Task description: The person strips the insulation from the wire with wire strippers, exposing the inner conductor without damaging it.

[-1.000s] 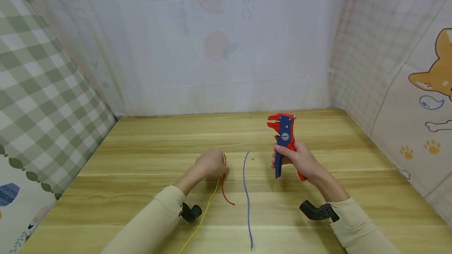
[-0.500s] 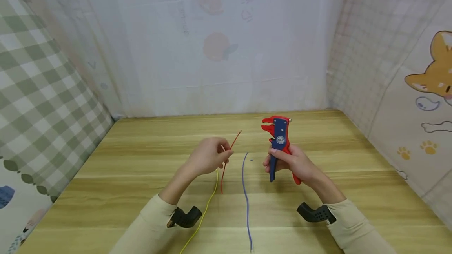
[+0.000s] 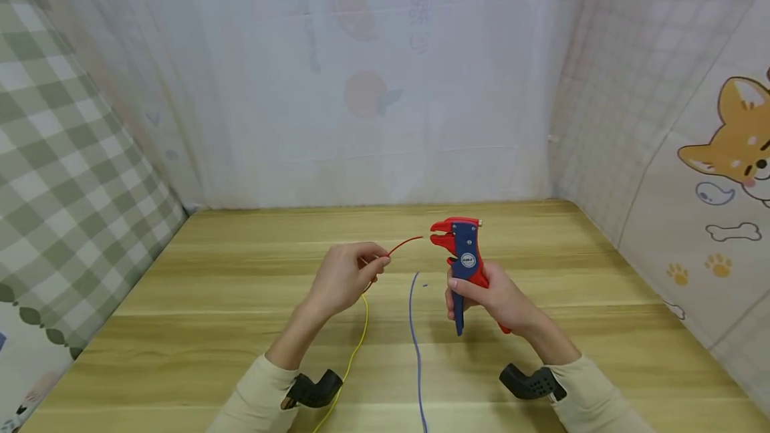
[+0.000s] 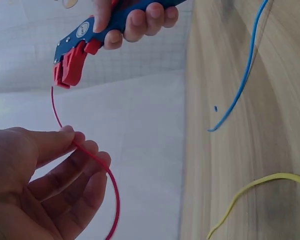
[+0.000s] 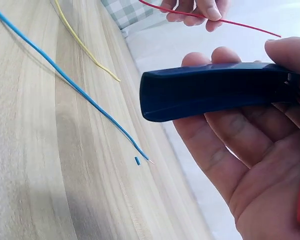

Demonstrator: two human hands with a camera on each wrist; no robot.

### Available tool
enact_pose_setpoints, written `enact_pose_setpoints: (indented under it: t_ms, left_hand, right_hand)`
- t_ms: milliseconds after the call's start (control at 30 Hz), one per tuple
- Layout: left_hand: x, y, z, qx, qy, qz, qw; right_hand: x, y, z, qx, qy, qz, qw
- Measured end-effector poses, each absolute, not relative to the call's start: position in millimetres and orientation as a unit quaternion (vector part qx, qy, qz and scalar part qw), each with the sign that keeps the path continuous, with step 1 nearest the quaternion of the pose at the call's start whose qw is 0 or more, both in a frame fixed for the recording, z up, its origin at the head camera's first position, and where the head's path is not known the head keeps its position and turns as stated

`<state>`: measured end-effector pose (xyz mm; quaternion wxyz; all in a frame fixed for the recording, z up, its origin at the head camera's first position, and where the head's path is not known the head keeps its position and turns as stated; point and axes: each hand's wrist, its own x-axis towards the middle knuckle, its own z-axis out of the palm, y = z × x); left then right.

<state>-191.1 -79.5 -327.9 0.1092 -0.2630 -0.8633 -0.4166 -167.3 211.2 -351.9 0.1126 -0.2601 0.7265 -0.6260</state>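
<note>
My left hand (image 3: 349, 276) pinches a red wire (image 4: 116, 195) between thumb and forefinger, above the table. The wire's free end points right, just short of the tool's mouth in the head view. In my right hand (image 3: 496, 296) I hold a wire stripper (image 3: 463, 242) with blue body and red jaws, its handles spread and its mouth parted toward the wire. A blue wire (image 3: 416, 346) lies lengthwise on the table between the hands; its far end shows bare metal in the right wrist view. Beside that end is a small blue piece of insulation (image 5: 137, 161).
A yellow wire (image 3: 359, 346) runs along the table beneath the left hand and forearm. The wooden table (image 3: 240, 299) is bounded by a white sheet (image 3: 271, 119) behind and patterned cloths at both sides. Black wrist cameras (image 3: 315, 389) sit at both cuffs.
My left hand has lifted the red wire off the table and turned its end to the right. My right hand has brought the wire stripper leftward, closer to the wire.
</note>
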Motion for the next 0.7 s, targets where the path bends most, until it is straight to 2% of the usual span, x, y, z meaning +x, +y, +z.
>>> enact_pose_setpoints:
  t_ms: [700]
  left_hand:
    - [-189.5,-81.1,-325.3,-0.267,-0.879,-0.367,0.147]
  right_hand:
    - [-166.5,203.1,-355.6,-0.269,0.738,-0.603,0.140]
